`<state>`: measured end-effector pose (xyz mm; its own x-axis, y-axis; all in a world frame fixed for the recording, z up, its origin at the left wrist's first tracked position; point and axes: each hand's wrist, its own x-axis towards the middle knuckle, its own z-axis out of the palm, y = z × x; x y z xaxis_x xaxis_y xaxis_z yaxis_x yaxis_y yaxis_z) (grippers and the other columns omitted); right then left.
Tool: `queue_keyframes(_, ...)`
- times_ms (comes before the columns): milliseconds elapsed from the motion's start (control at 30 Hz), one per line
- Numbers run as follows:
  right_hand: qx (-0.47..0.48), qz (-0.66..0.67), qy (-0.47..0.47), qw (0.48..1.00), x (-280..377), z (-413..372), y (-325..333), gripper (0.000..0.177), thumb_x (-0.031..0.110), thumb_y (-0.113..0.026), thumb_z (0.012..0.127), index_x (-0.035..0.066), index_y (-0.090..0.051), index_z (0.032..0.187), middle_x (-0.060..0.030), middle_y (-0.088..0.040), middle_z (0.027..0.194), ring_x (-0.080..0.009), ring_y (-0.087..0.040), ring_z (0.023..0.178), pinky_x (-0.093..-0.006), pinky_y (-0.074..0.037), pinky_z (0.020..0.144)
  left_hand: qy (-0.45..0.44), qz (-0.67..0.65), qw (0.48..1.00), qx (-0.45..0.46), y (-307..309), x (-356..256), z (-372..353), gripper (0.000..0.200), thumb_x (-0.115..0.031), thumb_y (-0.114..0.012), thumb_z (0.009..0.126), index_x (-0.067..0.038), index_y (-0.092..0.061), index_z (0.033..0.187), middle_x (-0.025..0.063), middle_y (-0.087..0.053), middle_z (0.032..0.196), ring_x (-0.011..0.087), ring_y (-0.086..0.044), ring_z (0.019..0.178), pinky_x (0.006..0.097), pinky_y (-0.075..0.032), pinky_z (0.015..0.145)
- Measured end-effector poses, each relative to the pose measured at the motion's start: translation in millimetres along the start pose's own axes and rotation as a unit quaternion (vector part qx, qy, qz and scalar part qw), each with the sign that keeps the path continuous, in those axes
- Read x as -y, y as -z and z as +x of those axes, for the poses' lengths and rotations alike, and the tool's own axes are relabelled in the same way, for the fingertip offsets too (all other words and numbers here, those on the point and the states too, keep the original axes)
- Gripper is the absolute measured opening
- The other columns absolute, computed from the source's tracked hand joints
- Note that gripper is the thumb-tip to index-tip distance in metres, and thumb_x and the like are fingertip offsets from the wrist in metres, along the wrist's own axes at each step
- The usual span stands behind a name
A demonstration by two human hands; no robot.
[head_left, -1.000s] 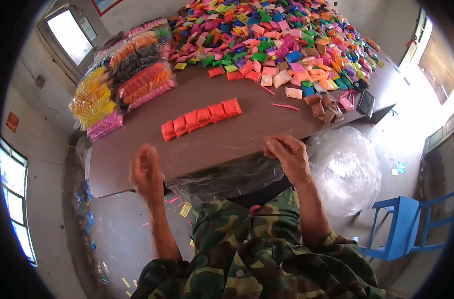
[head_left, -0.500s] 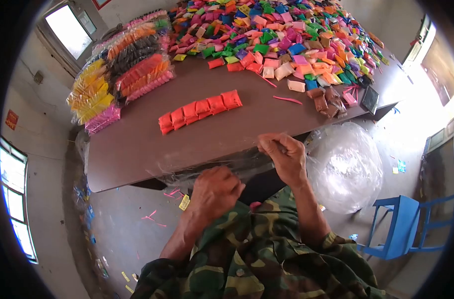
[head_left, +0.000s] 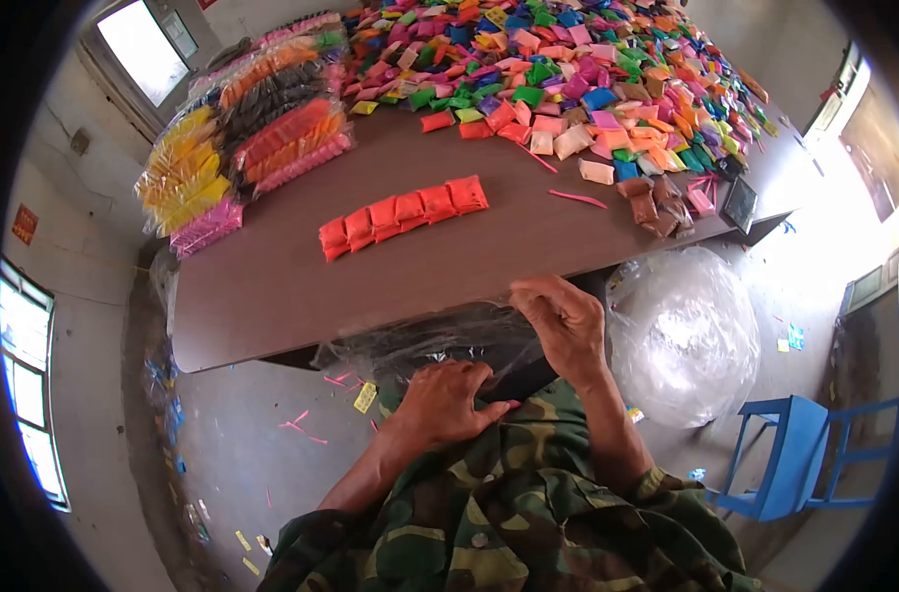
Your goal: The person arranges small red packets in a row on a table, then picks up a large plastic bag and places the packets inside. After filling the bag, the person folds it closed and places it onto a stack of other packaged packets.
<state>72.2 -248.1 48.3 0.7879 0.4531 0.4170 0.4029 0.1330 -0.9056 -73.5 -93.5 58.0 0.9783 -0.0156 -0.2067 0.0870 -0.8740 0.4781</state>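
A clear plastic bag point(head_left: 425, 340) hangs crumpled below the near edge of the brown table point(head_left: 272, 296). My right hand point(head_left: 563, 321) pinches the bag's top edge at the table's rim. My left hand point(head_left: 444, 400) rests low on the bag against my camouflage jacket, fingers spread over the plastic. On the table just beyond lies a row of several red packets point(head_left: 402, 214).
A big heap of small multicoloured packets point(head_left: 577, 69) covers the far table. Filled bags of sorted packets point(head_left: 247, 128) are stacked at the left. A large clear plastic sack point(head_left: 681, 335) stands on the floor at my right, with a blue chair point(head_left: 804, 454) beyond it.
My left hand dropped from holding the bag up at the table edge down to my lap. The bag came down from the tabletop and bunched up. My right hand stayed at the rim.
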Motion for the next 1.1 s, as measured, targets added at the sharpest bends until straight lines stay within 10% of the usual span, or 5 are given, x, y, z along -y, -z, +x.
queue_keyframes(133, -0.009, -0.005, -0.002, 1.000, -3, -5, 1, 0.014, 0.005, -0.073, 0.102, 0.001, -0.075, 0.115, -0.0056, -0.074, 0.096, -0.0097, -0.066, 0.086, -0.0251, -0.052, 0.077, -0.072, 0.014, 0.986, -0.149, -22, 15, -4, 0.059, -0.052, -0.077, 0.090, -0.001, -0.071, 0.119, 0.0192, -0.074, 0.110, 0.0386, -0.072, 0.107, 0.0527, -0.056, 0.097)
queue_keyframes(333, -0.045, -0.001, 0.029, 0.999, 3, -4, 0, 0.014, 0.003, -0.073, 0.102, -0.001, -0.075, 0.115, -0.0053, -0.075, 0.097, -0.0090, -0.065, 0.085, -0.0242, -0.052, 0.077, 0.073, 0.029, 0.996, 0.030, -2, 6, -2, 0.064, -0.049, -0.078, 0.089, -0.002, -0.069, 0.131, 0.0210, -0.073, 0.127, 0.0410, -0.068, 0.121, 0.0514, -0.054, 0.104)
queue_keyframes(833, -0.177, 0.013, -0.023, 0.984, 3, -13, 61, 0.019, 0.010, -0.069, 0.106, -0.005, -0.073, 0.116, -0.0072, -0.074, 0.096, -0.0119, -0.067, 0.085, -0.0270, -0.054, 0.080, -0.242, 0.000, 0.901, -0.359, 80, -43, -33, 0.046, -0.021, -0.091, 0.081, -0.003, -0.074, 0.119, 0.0115, -0.077, 0.111, 0.0302, -0.076, 0.099, 0.0403, -0.061, 0.086)
queue_keyframes(933, -0.242, 0.049, -0.012, 0.969, 0, -16, 99, 0.018, 0.009, -0.068, 0.106, -0.004, -0.075, 0.116, -0.0073, -0.075, 0.101, -0.0119, -0.067, 0.088, -0.0278, -0.055, 0.079, -0.207, 0.027, 0.833, -0.512, 100, -24, -33, 0.033, -0.010, -0.089, 0.081, -0.004, -0.077, 0.111, 0.0099, -0.078, 0.100, 0.0256, -0.076, 0.085, 0.0365, -0.061, 0.074)
queue_keyframes(1100, -0.357, -0.017, -0.012, 0.934, 4, -18, 153, 0.022, 0.016, -0.067, 0.108, -0.002, -0.075, 0.118, -0.0043, -0.073, 0.095, -0.0112, -0.066, 0.085, -0.0275, -0.054, 0.077, -0.042, -0.077, 0.902, -0.423, 127, 39, 40, 0.020, -0.012, -0.076, 0.094, -0.002, -0.075, 0.112, 0.0157, -0.078, 0.105, 0.0295, -0.076, 0.091, 0.0388, -0.059, 0.076)
